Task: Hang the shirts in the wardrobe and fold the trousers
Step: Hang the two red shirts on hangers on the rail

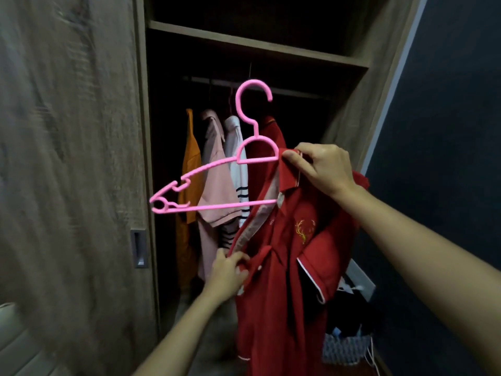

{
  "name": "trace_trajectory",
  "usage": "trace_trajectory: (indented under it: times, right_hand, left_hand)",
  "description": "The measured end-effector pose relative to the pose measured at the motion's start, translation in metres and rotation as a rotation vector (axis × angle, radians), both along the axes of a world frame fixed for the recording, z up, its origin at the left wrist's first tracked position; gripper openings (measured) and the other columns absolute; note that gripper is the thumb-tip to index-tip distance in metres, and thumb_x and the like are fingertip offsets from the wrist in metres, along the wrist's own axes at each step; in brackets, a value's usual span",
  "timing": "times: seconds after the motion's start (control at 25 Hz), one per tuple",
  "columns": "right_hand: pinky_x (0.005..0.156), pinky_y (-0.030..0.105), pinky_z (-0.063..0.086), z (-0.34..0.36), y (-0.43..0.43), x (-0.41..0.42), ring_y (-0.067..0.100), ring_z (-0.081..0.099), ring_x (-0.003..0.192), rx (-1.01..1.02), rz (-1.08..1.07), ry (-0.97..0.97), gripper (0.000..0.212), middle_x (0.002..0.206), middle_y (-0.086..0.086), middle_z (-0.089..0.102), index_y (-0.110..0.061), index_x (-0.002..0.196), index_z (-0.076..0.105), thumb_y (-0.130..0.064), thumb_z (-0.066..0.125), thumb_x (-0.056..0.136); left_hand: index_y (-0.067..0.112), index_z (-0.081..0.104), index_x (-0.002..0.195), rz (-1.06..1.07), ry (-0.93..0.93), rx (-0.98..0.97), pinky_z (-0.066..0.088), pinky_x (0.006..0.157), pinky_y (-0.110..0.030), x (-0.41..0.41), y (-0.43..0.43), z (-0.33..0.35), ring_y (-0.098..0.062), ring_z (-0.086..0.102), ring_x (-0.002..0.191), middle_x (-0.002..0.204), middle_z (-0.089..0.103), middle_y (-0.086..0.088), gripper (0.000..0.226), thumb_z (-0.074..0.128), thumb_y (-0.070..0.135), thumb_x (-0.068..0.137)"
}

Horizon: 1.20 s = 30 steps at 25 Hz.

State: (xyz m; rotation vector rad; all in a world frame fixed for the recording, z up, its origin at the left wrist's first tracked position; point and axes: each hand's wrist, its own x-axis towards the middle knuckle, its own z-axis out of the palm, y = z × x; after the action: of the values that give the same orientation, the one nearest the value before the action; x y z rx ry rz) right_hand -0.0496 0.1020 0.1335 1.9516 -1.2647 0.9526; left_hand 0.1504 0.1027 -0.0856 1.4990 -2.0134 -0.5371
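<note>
R hand (322, 169) pinches red polo shirt (292, 267) collar + pink hanger (217, 169) up by wardrobe rail (292, 92); L hand (230, 270) grips placket edge, prob spreading neck so hanger's free arm slides in.

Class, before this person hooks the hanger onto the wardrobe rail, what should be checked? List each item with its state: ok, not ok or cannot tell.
1. Rail in view, wardrobe open: ok.
2. Right hand grip, pinching the collar at the hanger's end: ok.
3. Pink hanger fully inside the red polo shirt: not ok, one arm sticks out bare.
4. Left hand holding the shirt's opening: ok.
5. Free rail space beside the hung shirts: cannot tell, too dark.
</note>
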Motion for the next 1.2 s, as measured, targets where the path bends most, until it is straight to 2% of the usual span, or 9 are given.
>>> trace_trajectory:
  times: [0.12,0.2,0.32,0.4,0.56,0.68,0.88,1.04,1.2]
  right_hand:
    - [0.046,0.026,0.031,-0.009,0.005,-0.037,0.024,0.065,0.063,-0.002,-0.013,0.073,0.066,0.06,0.002,0.063,-0.014,0.065,0.059,-0.069,0.028,0.086]
    - [0.043,0.022,0.023,-0.027,0.01,-0.057,0.022,0.064,0.058,-0.01,-0.026,0.103,0.071,0.057,0.001,0.061,-0.015,0.06,0.056,-0.069,0.02,0.088]
    - [0.044,0.017,0.022,-0.061,0.012,-0.065,0.018,0.062,0.05,-0.027,-0.048,0.136,0.069,0.052,-0.001,0.058,-0.016,0.054,0.052,-0.062,0.018,0.093]
    - [0.041,0.017,0.025,-0.077,0.01,-0.065,0.017,0.06,0.046,-0.055,-0.065,0.177,0.069,0.049,-0.002,0.056,-0.016,0.052,0.052,-0.059,0.019,0.095]
    - [0.035,0.024,0.036,-0.088,0.006,-0.056,0.019,0.061,0.045,-0.011,-0.078,0.203,0.067,0.05,0.0,0.058,-0.016,0.054,0.052,-0.061,0.022,0.094]
    - [0.047,0.028,0.038,-0.09,0.007,-0.016,0.023,0.066,0.064,0.1,-0.116,-0.072,0.061,0.062,0.001,0.065,-0.018,0.061,0.053,-0.068,0.03,0.086]
    - [0.057,0.03,0.036,-0.085,-0.001,-0.01,0.019,0.062,0.068,0.29,-0.042,-0.396,0.056,0.058,-0.001,0.06,-0.025,0.06,0.051,-0.075,0.029,0.073]
    - [0.057,0.036,0.041,-0.071,-0.005,-0.031,0.009,0.052,0.054,0.231,0.206,-0.467,0.053,0.053,0.003,0.055,-0.017,0.061,0.058,-0.062,0.04,0.081]
    - [0.058,0.031,0.04,-0.058,-0.003,-0.032,0.007,0.053,0.061,0.231,0.29,-0.344,0.06,0.061,0.0,0.058,-0.014,0.069,0.06,-0.064,0.034,0.088]
  left_hand:
    - [0.026,0.068,0.091,-0.22,0.252,0.147,0.049,0.072,-0.02,0.044,-0.024,0.027,-0.014,0.062,0.08,0.086,0.069,0.006,0.023,0.068,0.007,0.078]
    - [0.012,0.071,0.081,-0.113,0.321,0.24,0.042,0.049,-0.012,0.073,-0.039,0.045,-0.009,0.056,0.059,0.05,0.063,0.015,0.026,0.063,-0.012,0.076]
    - [0.009,0.075,0.079,0.103,0.201,0.223,0.033,0.042,-0.008,0.098,-0.054,0.059,-0.009,0.05,0.057,0.034,0.05,0.018,0.02,0.067,-0.008,0.073]
    - [0.008,0.077,0.079,0.183,0.208,0.194,0.04,0.051,-0.01,0.104,-0.056,0.071,-0.01,0.055,0.064,0.04,0.056,0.016,0.019,0.066,-0.006,0.073]
    - [0.014,0.078,0.078,0.397,0.12,-0.095,0.05,0.085,-0.03,0.097,-0.044,0.099,-0.026,0.066,0.09,0.083,0.073,-0.009,0.018,0.063,0.004,0.076]
    - [0.005,0.076,0.082,0.448,0.077,-0.456,0.048,0.075,-0.04,0.067,-0.025,0.121,-0.039,0.061,0.083,0.092,0.062,-0.021,0.019,0.059,0.002,0.074]
    - [0.009,0.067,0.088,0.036,-0.064,-0.873,0.048,0.049,-0.032,0.025,0.033,0.11,-0.029,0.061,0.061,0.085,0.054,-0.008,0.026,0.049,0.024,0.078]
    - [0.016,0.059,0.121,0.161,-0.201,-0.916,0.048,0.077,-0.04,0.075,0.011,0.129,-0.028,0.057,0.096,0.108,0.061,-0.007,0.056,0.049,0.056,0.083]
    - [0.041,0.062,0.093,-0.176,-0.017,-0.54,0.047,0.073,-0.027,0.115,-0.017,0.15,0.001,0.063,0.081,0.088,0.067,0.017,0.042,0.044,0.075,0.076]
